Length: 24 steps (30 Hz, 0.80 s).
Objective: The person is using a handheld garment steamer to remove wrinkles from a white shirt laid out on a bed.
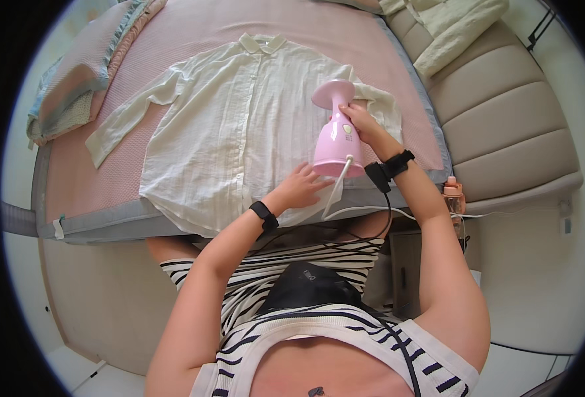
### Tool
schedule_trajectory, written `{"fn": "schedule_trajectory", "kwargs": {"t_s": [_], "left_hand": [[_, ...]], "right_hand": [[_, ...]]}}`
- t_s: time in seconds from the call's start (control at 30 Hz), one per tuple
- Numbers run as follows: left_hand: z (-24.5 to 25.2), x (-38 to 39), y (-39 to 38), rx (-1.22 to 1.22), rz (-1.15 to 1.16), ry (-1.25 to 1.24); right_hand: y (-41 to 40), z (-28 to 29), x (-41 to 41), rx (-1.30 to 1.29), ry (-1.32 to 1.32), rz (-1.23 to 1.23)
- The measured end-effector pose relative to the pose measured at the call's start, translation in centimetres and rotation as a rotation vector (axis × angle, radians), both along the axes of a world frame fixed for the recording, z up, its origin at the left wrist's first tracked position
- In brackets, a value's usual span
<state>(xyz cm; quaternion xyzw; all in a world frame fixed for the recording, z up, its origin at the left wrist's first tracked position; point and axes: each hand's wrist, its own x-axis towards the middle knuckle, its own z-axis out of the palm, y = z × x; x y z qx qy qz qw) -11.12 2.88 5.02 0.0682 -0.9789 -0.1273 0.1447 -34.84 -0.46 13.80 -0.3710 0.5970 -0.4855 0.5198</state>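
A white button-front shirt (208, 124) lies spread on the pink quilted cover of a bed (118, 149), its collar away from me. My right hand (364, 121) is closed around the neck of a pink handheld garment steamer (338, 141). The steamer's round head is over the shirt's right side, near the sleeve; whether it touches the cloth I cannot tell. A white power cord (339, 186) leaves its base. With fingers spread and nothing held, my left hand (300, 188) rests on the shirt's lower right part, just below the steamer.
Folded bedding (74, 89) lies at the upper left. A padded beige headboard (501, 109) runs along the right, with a cream garment (451, 34) over it. A pink-capped bottle (453, 196) stands by the bed's corner. The white cord passes along the bed edge toward a wall socket (565, 208).
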Motion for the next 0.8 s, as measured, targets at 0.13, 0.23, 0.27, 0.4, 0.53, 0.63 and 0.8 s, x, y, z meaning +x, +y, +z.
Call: {"fn": "schedule_trajectory", "kwargs": {"t_s": [0.13,0.23,0.27,0.4,0.53,0.63,0.8], "left_hand": [[-1.3,-1.9,1.0,-0.053,-0.046,0.037],[-2.8,-2.3,1.5,-0.054,-0.046,0.052],[-3.2,-2.4,1.5,-0.109,-0.035,0.038],[-3.3,-2.7,1.3,-0.125,-0.081,-0.006],[-3.4,-2.4,1.5,-0.119,-0.087,0.112],[-3.4,-2.4,1.6,-0.065,-0.060,-0.185],[-3.1,-2.7,1.8,-0.202,-0.049,-0.060]], "right_hand": [[3.9,-0.5,-0.5,0.129,-0.021,0.015],[5.7,-1.4,-0.6,0.179,-0.052,-0.001],[5.6,-1.6,-0.7,0.181,-0.056,-0.004],[5.4,-2.4,-1.1,0.149,-0.020,-0.044],[3.8,-2.6,-1.4,0.134,-0.025,-0.074],[2.4,-3.1,-1.8,0.116,-0.005,-0.074],[-0.4,-4.2,-4.0,0.092,0.015,-0.100]]}}
